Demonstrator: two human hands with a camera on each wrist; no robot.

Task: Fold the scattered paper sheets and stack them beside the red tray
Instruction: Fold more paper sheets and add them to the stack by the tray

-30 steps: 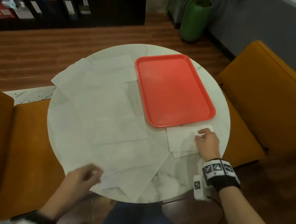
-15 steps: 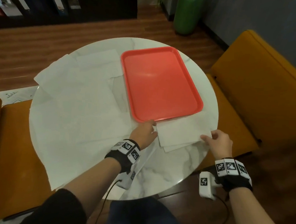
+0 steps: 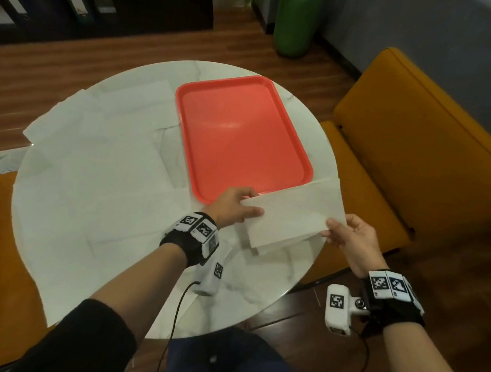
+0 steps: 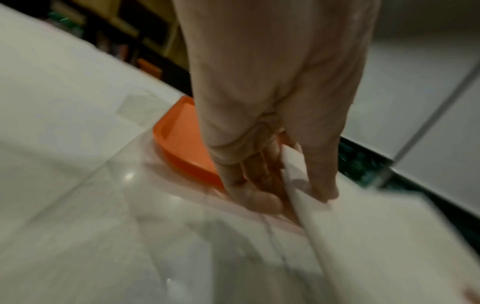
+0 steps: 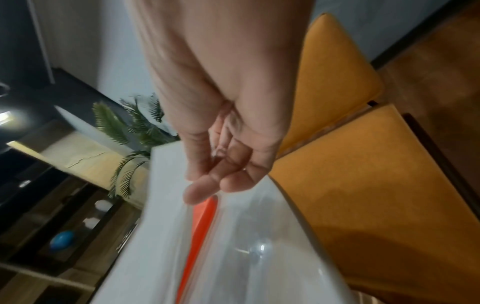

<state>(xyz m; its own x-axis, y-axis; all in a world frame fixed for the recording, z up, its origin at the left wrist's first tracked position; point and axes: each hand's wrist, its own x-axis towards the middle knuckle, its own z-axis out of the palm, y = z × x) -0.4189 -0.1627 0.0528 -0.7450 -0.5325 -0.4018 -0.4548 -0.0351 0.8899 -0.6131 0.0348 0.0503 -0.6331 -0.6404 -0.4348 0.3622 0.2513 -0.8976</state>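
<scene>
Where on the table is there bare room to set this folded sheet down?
Bare marble shows on the table near edge, between the left hand and right hand, below the folded sheet. Left of the red tray, loose sheets crowd it.

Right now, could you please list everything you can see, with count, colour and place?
folded sheet: one, white, held up at the tray's near edge
red tray: one, on the table, right of centre
loose sheets: several, white, overlapping, table's left side
table: one, round, white marble
seats: orange, around the table
planter: one, green, on the floor beyond
left hand: pinches the sheet's left end
right hand: pinches its right end
</scene>
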